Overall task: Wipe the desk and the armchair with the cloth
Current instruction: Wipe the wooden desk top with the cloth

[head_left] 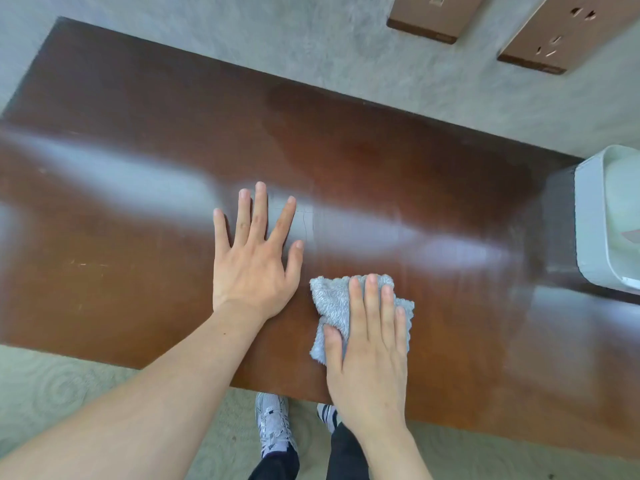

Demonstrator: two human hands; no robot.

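A glossy brown desk (346,161) stands against a grey wall. Straight fingers held close together, the right hand (369,344) presses flat on the folded grey cloth (332,299) near the desk's front edge. Just beside it, the left hand (254,261) lies palm-down, fingers spread, forearm angling back left.

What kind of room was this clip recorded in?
Probably a hotel room or furnished bedroom: a glossy dark brown wooden desk against a grey textured wall with bronze-coloured socket plates, and pale swirl-patterned carpet underfoot. A white plastic bin stands on the desk's right end.
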